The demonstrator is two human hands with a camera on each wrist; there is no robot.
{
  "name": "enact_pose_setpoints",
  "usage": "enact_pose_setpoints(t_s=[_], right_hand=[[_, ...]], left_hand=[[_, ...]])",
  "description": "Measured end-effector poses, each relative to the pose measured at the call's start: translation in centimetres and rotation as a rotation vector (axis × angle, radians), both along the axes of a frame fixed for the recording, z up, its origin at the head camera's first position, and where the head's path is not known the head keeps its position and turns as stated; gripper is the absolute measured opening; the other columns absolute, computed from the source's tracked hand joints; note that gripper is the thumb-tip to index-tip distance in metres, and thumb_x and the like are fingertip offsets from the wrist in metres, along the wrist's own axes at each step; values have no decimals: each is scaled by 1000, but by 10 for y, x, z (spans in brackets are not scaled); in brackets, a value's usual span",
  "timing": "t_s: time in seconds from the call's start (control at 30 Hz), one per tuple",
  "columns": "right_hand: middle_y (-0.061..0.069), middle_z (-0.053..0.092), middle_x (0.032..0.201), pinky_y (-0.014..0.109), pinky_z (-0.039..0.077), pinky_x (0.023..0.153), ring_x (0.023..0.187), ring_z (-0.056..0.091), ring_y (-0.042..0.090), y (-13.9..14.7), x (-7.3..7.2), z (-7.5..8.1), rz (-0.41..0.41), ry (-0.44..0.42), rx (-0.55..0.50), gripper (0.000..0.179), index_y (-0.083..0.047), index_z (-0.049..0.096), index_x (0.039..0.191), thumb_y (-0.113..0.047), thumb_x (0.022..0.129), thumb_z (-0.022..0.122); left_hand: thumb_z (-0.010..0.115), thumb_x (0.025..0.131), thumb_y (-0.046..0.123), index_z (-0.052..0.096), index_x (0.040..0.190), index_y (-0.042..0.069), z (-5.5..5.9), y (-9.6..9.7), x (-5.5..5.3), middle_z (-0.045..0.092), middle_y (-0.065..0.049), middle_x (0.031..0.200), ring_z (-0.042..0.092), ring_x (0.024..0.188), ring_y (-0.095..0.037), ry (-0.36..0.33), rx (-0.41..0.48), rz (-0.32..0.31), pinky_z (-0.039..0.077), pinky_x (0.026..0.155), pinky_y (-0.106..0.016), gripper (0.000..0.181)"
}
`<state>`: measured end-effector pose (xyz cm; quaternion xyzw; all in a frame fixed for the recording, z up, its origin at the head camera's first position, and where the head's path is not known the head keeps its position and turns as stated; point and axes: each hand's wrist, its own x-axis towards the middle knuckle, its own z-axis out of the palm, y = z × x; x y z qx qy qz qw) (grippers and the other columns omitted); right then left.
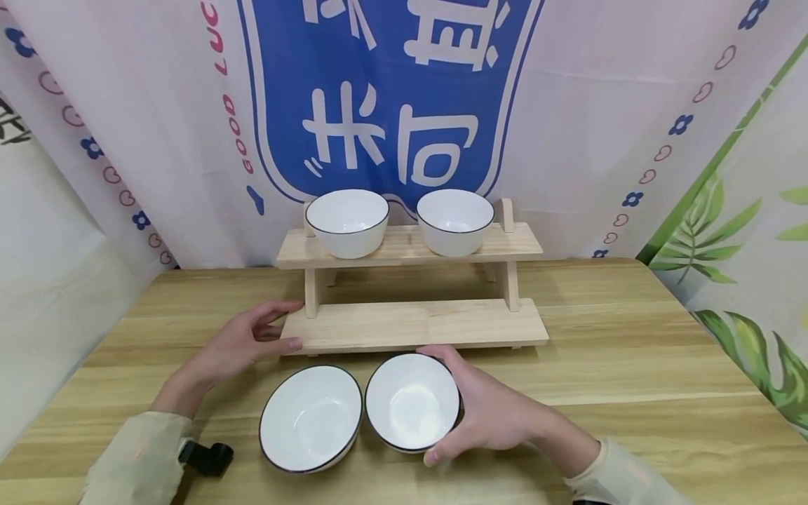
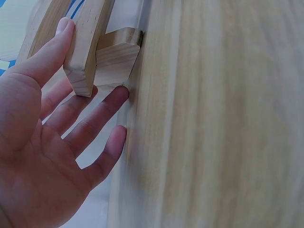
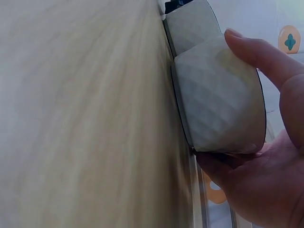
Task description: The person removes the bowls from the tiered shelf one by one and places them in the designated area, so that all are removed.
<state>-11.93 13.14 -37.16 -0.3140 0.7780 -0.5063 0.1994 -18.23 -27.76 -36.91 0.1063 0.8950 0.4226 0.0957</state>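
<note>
Gripped at lower centre of the frame, a glazed white bowl [image 1: 413, 403], round, smooth inside and faceted outside in a shallow diamond pattern, as seen from the right wrist. Pinched from its right side by the right hand [image 1: 489, 407], with thumb at the near wall and fingers round the far one. Just left of it, a second bowl [image 1: 311, 419] of matching make, rim to rim or nearly so, impossible to tell which. Left of centre, clasped across the left end of its lower board by the left hand [image 1: 249, 340], a two-tier wooden stand [image 1: 416, 326] of pale, fine-grained timber, with flat planks and round-topped uprights. Thumb at the board's front edge, forefinger at the back, other fingers loosely spread.

Turned mouth upward, the gripped bowl and its neighbour alike. Stretched left to right across mid-frame, the long axis of the stand. Glossy white within the gripped bowl, with a bright reflection on its floor and a thin dark line round its rim.

On the upper board, side by side and apart, a third bowl [image 1: 351, 242] and a fourth bowl [image 1: 454, 240], both dark-rimmed. Beneath, a wood-grained tabletop [image 1: 606, 351]; behind, a pale printed cloth [image 1: 600, 91] with a blue panel at top centre.
</note>
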Motion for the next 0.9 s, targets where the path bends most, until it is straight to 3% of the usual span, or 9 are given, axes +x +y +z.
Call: enact_pose_setpoints(t_s=[0.53,0.7,0.9], right_hand=[[8,57,150,34,44,117,134,61,26,0,0,2,8,-25,5,117,-16,28,163,-22,71,102],[5,59,149,33,44,118,135,60,24,2,-1,5,-25,-2,60,117,-17,30,165,-29,73,101],[10,51,162,46,42,125,149,52,31,9,-6,16,-64,31,29,114,-5,29,167,-30,79,98]], left_hand=[[77,101,37,46,163,16,1,0,1,43,-24,167,63,134,-44,16,-7,-15,54,107,-61,73],[77,101,37,45,163,16,1,-1,1,41,-24,168,61,136,-46,18,-9,-17,53,107,-62,73],[77,101,37,46,163,16,1,0,1,42,-23,168,61,136,-45,24,-9,-19,53,108,-62,72]])
